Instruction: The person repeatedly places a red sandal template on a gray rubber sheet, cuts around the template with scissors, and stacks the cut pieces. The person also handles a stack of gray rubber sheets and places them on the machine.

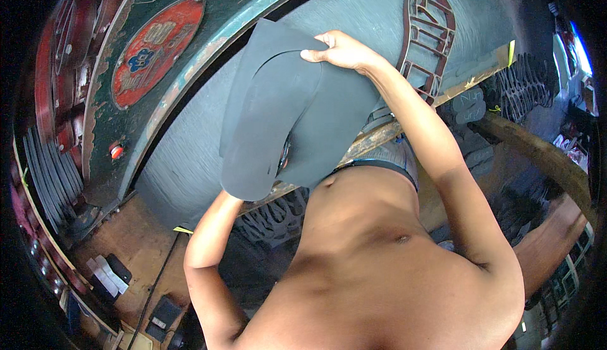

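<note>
A dark grey sheet (344,119), which looks like rubber or foam, is held up over the work surface. A sole-shaped piece (265,116) is cut in it; a curved gap shows along the piece's top and right edge. My right hand (338,51) pinches the sheet's upper edge, thumb on top near the rounded end of the cut. My left hand (232,197) reaches beneath the sole piece's lower end. Only its wrist area shows clearly, and the fingers are hidden. To the right of the sheet lies a brown metal sole-shaped cutting die (430,34).
A grey cutting bed (183,166) lies under the sheet, with a wooden rail (468,84) along its near edge. Beyond it stands a green machine with a red oval plate (158,53). Sole-shaped cutout scraps (521,84) are piled at the right; a wooden table (142,242) stands lower left.
</note>
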